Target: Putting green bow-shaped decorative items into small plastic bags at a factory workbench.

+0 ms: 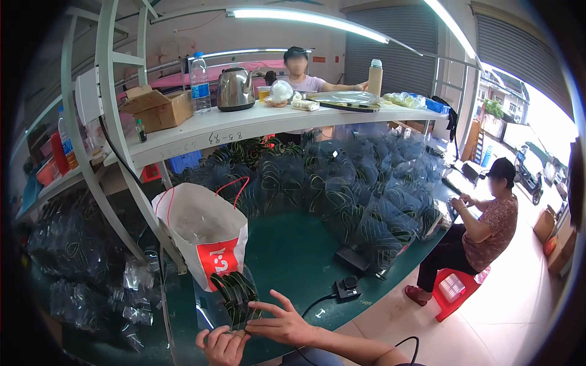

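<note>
Pkt (234,297) of dk strips lies on bench (284,244) just beyond both hands, long axis running away, leaning L; L hand (221,346) pinches near end, R hand (284,324), fingers spread, touches R side, grip unclear.

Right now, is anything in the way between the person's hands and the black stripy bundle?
Nothing visible is. The right hand touches the bundle, and the left hand is at its near end. The paper bag stands just beyond, not between.
</note>
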